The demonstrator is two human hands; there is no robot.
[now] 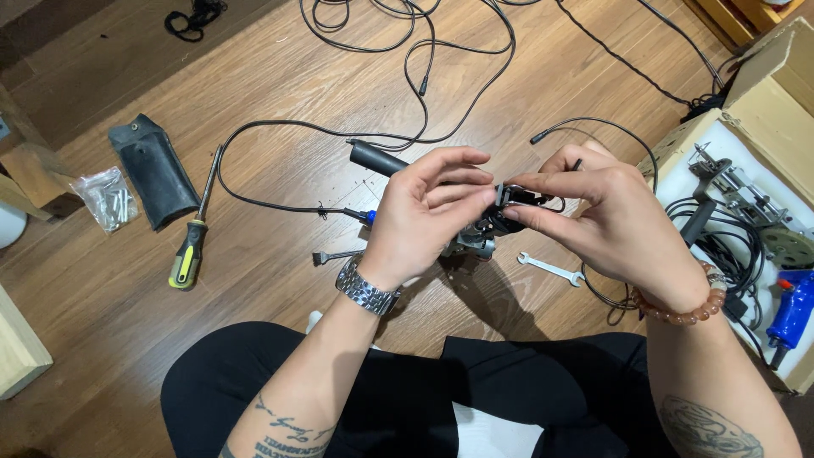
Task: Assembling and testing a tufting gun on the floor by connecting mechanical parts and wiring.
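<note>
Nearest you, your knees in black trousers (356, 382) frame the bottom of the view, with both forearms reaching out over them. Your left hand (420, 216), with a metal watch (367, 288) at the wrist, has its fingers curled narrow, and the fingertips pinch the small dark metal part (519, 197) from the left. Your right hand (598, 212), with a bead bracelet (682, 312) at the wrist, meets it from the other side, thumb and forefinger closed tight on the same part. The part is held between the two hands, above the wooden floor (280, 85), with a grey piece of the assembly (476, 243) hanging just below the fingers.

On the floor just under the hands lies a small open-ended spanner (551, 269), and to the left a short chisel-like bit (335, 255). Farther left rests a screwdriver with a yellow and black handle (190, 252), then a black pouch (154, 170) and a clear bag of small metal pieces (106, 198). A black cylindrical tool (377, 159) lies just beyond your left hand, with black cables (424, 51) looping away across the floor. At your right stands an open cardboard box (763, 93) that holds tools, a blue one (793, 309) among them.
</note>
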